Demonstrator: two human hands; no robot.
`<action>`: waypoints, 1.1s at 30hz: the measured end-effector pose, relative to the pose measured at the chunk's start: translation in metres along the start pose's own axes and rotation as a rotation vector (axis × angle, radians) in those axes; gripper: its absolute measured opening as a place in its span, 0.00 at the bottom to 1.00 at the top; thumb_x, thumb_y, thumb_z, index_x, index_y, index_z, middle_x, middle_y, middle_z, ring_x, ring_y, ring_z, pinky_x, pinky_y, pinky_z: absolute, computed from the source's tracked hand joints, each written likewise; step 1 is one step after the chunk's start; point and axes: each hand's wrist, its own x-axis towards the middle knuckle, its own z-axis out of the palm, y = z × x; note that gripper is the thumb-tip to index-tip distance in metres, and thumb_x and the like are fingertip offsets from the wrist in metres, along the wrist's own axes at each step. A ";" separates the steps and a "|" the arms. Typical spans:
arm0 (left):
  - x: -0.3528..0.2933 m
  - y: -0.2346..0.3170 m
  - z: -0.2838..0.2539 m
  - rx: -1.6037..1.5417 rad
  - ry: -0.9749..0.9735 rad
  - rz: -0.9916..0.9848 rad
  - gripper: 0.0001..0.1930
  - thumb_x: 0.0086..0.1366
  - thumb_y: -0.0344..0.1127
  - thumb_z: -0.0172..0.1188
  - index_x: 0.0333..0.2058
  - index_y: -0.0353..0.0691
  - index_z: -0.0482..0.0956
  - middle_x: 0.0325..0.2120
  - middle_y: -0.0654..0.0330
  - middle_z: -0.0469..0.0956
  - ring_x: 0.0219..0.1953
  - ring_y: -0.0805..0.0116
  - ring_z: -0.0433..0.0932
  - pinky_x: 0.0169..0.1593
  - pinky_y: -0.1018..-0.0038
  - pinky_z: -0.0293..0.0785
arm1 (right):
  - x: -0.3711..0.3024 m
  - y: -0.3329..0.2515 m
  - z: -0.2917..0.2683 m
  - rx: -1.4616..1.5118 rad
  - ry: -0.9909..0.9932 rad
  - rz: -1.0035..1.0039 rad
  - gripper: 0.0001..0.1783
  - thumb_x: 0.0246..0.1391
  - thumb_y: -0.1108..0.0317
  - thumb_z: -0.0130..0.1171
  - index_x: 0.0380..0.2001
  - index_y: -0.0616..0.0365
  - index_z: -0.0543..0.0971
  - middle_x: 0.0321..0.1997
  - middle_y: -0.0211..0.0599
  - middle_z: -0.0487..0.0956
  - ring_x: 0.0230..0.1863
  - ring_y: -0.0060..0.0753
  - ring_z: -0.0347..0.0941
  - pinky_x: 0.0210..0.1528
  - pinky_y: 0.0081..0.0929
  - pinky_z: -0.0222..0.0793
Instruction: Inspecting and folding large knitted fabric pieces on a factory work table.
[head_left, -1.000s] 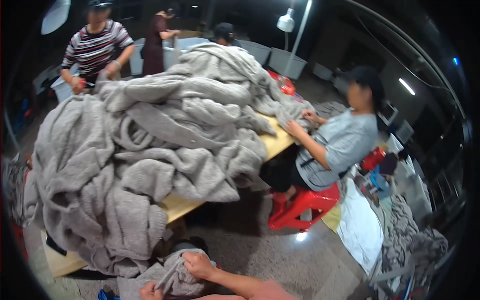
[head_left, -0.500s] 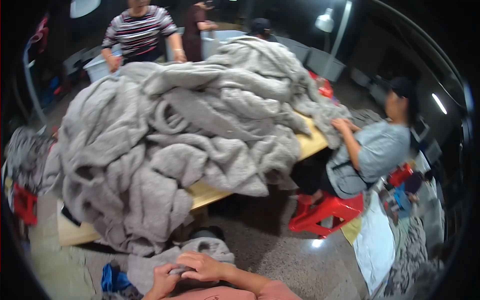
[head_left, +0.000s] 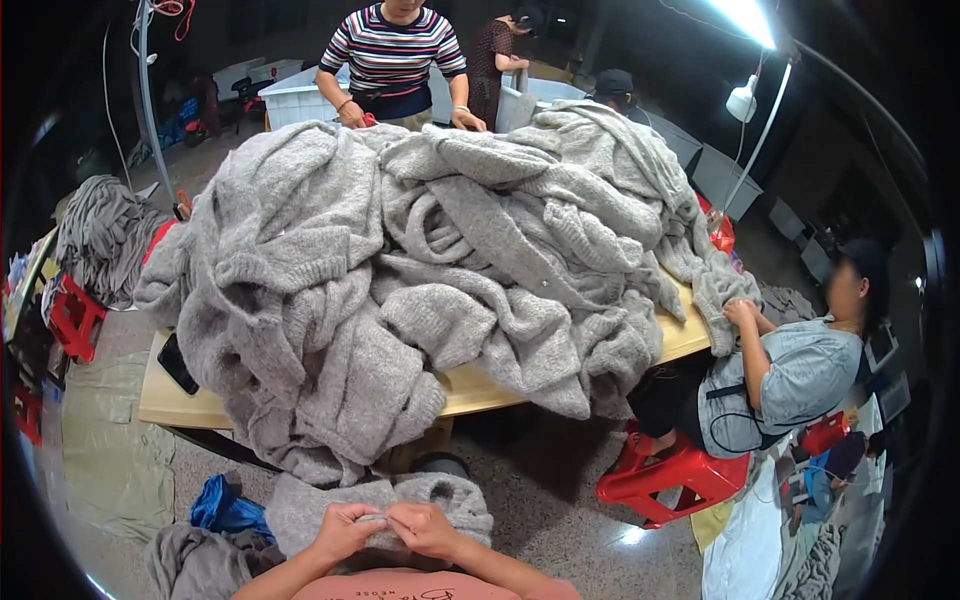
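A grey knitted sweater (head_left: pixel 300 505) lies across my lap at the lower edge. My left hand (head_left: pixel 345 532) is closed on its edge, thumb and fingers pinched together. Right beside it my right hand (head_left: pixel 424 528) pinches the same edge, with the fingertips of both hands nearly touching. Whether something small sits between the fingertips is too fine to tell. Just beyond my hands, a large heap of grey knitted sweaters (head_left: pixel 345 385) covers most of a light wooden table (head_left: pixel 185 405) and hangs over its near edge.
A dark phone (head_left: pixel 177 364) lies at the table's left end. On the right a co-worker (head_left: pixel 780 375) sits on a red stool (head_left: pixel 680 480), handling grey knitwear. Another person (head_left: pixel 395 65) stands behind the heap. A blue bag (head_left: pixel 230 508) and more knitwear (head_left: pixel 205 560) lie at my left.
My view has swung left, so the heap and people sit further right in it. My right hand, earlier arched over the sweater with fingers spread, now pinches it beside my left.
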 end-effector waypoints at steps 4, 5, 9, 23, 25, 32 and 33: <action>-0.004 -0.004 -0.006 0.083 -0.110 -0.023 0.04 0.51 0.29 0.64 0.25 0.36 0.79 0.13 0.71 0.70 0.15 0.86 0.63 0.17 0.84 0.57 | -0.008 -0.002 0.003 0.151 -0.035 0.067 0.04 0.48 0.72 0.52 0.27 0.60 0.74 0.24 0.41 0.73 0.24 0.41 0.70 0.25 0.31 0.65; -0.007 -0.006 -0.005 0.066 -0.121 -0.027 0.04 0.51 0.29 0.64 0.26 0.36 0.79 0.13 0.70 0.70 0.15 0.86 0.63 0.16 0.84 0.57 | -0.009 -0.003 0.002 0.150 -0.025 0.073 0.03 0.47 0.73 0.52 0.26 0.61 0.74 0.23 0.41 0.73 0.23 0.41 0.70 0.25 0.31 0.64; -0.013 0.004 -0.001 0.136 -0.187 -0.175 0.04 0.52 0.30 0.60 0.24 0.36 0.76 0.14 0.71 0.69 0.16 0.84 0.62 0.19 0.83 0.59 | -0.007 -0.015 0.004 0.216 -0.036 0.116 0.06 0.48 0.70 0.51 0.22 0.62 0.71 0.22 0.43 0.71 0.25 0.48 0.68 0.27 0.35 0.63; 0.000 -0.004 0.021 -0.197 0.016 -0.043 0.02 0.52 0.25 0.57 0.23 0.35 0.78 0.15 0.69 0.71 0.19 0.87 0.63 0.21 0.86 0.58 | -0.002 -0.013 -0.003 0.179 0.150 0.166 0.04 0.45 0.74 0.56 0.25 0.62 0.73 0.21 0.41 0.72 0.22 0.40 0.70 0.26 0.28 0.65; -0.004 -0.006 0.017 -0.248 0.010 -0.093 0.02 0.52 0.24 0.57 0.23 0.36 0.77 0.15 0.69 0.71 0.18 0.86 0.64 0.21 0.86 0.58 | -0.005 -0.014 -0.011 0.212 0.109 0.168 0.05 0.44 0.74 0.57 0.27 0.62 0.73 0.23 0.40 0.72 0.23 0.36 0.70 0.27 0.27 0.65; 0.001 0.019 -0.012 -0.432 0.094 0.046 0.02 0.53 0.25 0.55 0.23 0.35 0.75 0.21 0.65 0.74 0.23 0.80 0.70 0.31 0.81 0.67 | -0.038 0.025 -0.050 -0.181 -0.024 0.245 0.10 0.43 0.72 0.57 0.32 0.61 0.74 0.31 0.44 0.74 0.32 0.45 0.71 0.34 0.31 0.67; 0.002 0.021 -0.013 -0.474 0.107 0.042 0.02 0.53 0.25 0.54 0.23 0.35 0.74 0.21 0.64 0.75 0.24 0.78 0.71 0.32 0.80 0.69 | -0.038 0.025 -0.050 -0.283 -0.017 0.276 0.09 0.43 0.72 0.56 0.32 0.61 0.74 0.32 0.45 0.74 0.32 0.47 0.71 0.34 0.33 0.67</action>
